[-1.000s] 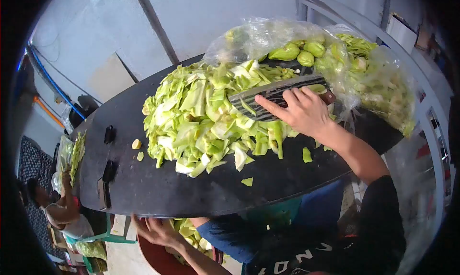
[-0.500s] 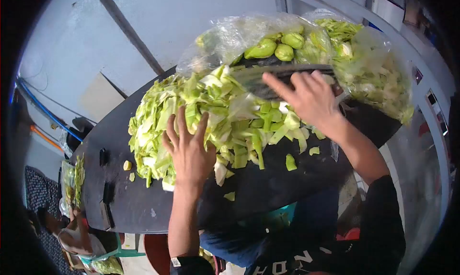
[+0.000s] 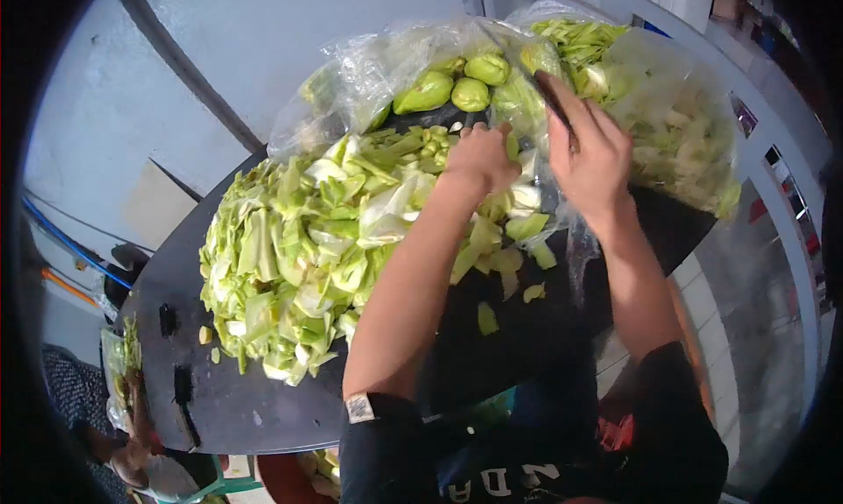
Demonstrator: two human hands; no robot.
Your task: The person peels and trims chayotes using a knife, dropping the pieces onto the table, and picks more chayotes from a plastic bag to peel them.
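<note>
My right hand grips the knife, whose blade now points up and away, beside the clear plastic bag. Close to it, at the right end of the heap of cut green vegetable pieces, my left hand has its fingers bent together; what they hold, if anything, is hidden. Whole green chayotes lie in the open plastic bag just beyond both hands.
A second clear bag of cut greens sits at the right of the dark table. Black objects lie near its left end. Another person is at the lower left. A red tub stands below the table edge.
My left hand has come up from the tub, over the heap, to its right end. The knife has swung from lying flat over the pieces to upright. The view has shifted right.
</note>
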